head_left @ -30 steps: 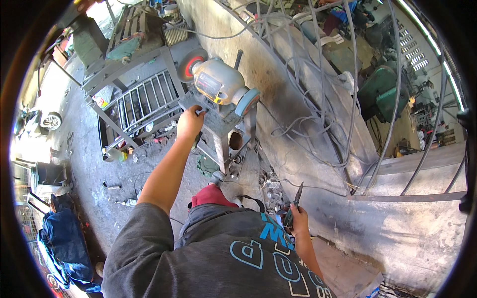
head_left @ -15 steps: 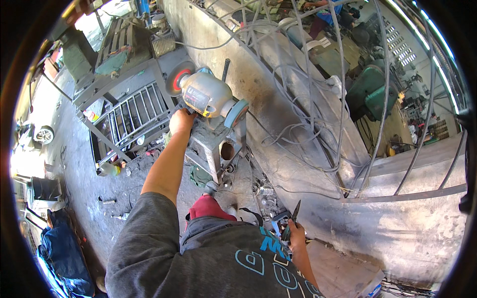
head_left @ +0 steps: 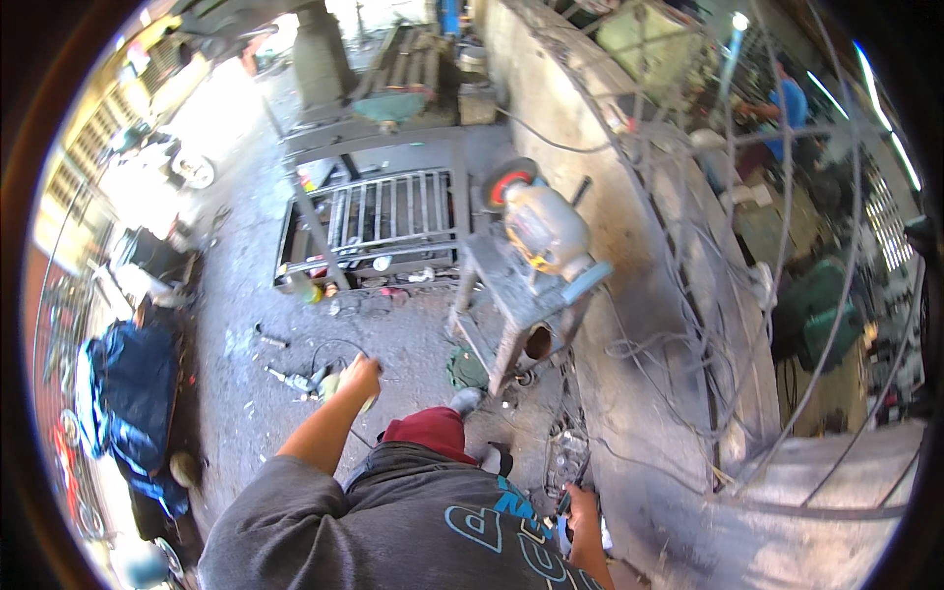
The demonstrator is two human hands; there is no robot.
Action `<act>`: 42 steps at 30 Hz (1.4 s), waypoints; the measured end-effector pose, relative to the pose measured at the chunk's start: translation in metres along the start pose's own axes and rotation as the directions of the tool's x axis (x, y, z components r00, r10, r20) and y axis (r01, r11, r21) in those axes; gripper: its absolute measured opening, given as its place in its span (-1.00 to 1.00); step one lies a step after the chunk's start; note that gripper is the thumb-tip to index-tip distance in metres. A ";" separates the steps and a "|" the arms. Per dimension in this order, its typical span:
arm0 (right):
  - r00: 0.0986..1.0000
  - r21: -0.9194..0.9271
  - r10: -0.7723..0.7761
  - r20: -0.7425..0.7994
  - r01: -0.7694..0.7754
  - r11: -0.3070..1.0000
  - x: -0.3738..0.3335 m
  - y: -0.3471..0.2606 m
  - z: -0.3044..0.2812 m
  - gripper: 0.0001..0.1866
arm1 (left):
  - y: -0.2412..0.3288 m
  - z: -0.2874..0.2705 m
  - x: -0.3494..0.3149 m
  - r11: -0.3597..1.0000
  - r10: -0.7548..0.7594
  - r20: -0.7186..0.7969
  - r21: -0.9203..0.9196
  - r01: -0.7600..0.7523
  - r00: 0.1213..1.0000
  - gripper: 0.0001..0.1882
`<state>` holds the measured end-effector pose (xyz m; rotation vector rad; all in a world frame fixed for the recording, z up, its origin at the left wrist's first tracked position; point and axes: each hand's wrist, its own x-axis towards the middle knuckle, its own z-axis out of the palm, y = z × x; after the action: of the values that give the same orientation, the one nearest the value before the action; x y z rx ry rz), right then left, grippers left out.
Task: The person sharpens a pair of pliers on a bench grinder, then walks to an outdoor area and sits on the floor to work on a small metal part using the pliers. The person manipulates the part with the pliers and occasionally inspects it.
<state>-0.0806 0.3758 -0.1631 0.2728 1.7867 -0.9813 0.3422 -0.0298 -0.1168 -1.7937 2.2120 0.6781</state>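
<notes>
My left hand is out over the floor at left of my legs, its fingers curled. Whether anything is inside them I cannot make out. Just beyond it on the floor, partly covered by my arm, lies a corded power tool. My right hand, low at my right side, grips a dark pointed blade; its lower part is hidden. Ahead, to the right, a bench grinder sits on a metal stand, apart from both hands. It has a red-centred wheel and a grey-blue wheel.
A low wall runs along the right, with loose cables and bent bars. Behind it a person in blue bends over. A metal frame lies under a workbench. A dark blue cover is at left.
My left hand has come away from the bench grinder, back and down toward the floor. The view has swung left, so the grinder appears farther right. My right hand still grips the blade.
</notes>
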 end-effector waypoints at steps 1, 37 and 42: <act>0.998 -0.115 0.042 0.052 -0.036 0.993 0.014 0.007 0.001 -0.83 | -0.036 0.010 -0.033 0.989 -0.094 0.044 0.123 0.088 0.995 -0.58; 0.751 -0.507 0.430 0.501 0.657 -0.558 -0.217 0.124 1.044 -0.86 | -0.494 0.217 -0.535 -0.640 -0.766 0.510 -0.663 0.388 -0.393 -0.28; 0.691 -0.185 0.528 0.494 0.677 -0.713 -0.289 0.274 1.201 -0.78 | -0.406 0.280 -0.509 -0.808 -0.339 0.938 -0.251 0.534 -0.071 -0.62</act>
<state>1.0204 -0.2470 -0.2085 -1.8983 0.9108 1.1681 0.8197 0.4829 -0.2237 -2.6318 -1.2457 1.6937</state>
